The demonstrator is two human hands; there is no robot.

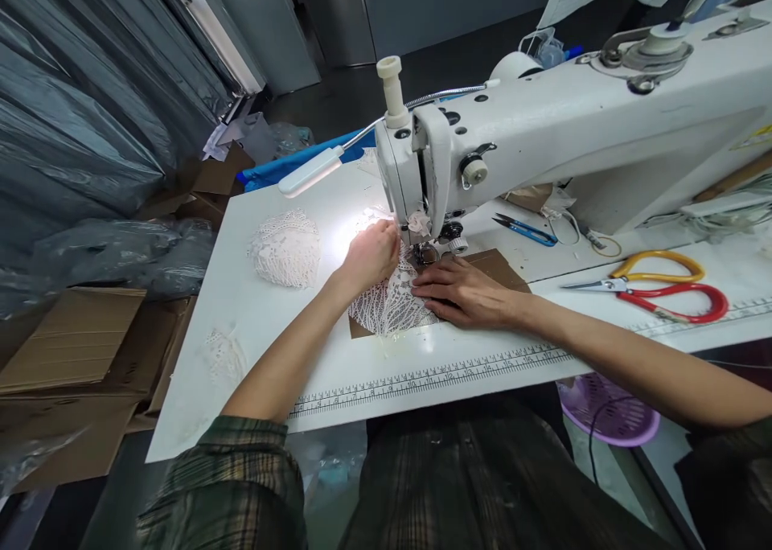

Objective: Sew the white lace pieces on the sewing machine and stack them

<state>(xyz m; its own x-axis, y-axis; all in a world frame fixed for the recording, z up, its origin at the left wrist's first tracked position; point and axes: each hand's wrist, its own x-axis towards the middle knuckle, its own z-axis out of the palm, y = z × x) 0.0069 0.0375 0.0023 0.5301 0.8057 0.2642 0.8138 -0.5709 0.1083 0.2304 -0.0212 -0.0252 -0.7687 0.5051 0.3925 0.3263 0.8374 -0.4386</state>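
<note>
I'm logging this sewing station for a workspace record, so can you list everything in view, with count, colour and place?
sewing machine: 1, white, back right of table
lamp: 1, white, on a gooseneck left of the machine head
lace piece: 1, white, under both hands at the needle
lace pile: 1, white, left on table
scissors: 2, yellow and red handles, right on table
snips: 1, blue, beside the machine base
table: 1, white, ruler printed along its front edge
basket: 1, purple, below the table
cardboard boxes: several, brown, floor left
left hand: on lace
right hand: flat on lace

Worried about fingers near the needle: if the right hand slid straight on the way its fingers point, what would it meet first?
Probably the left hand, across the lace piece that the right hand presses flat.
</note>
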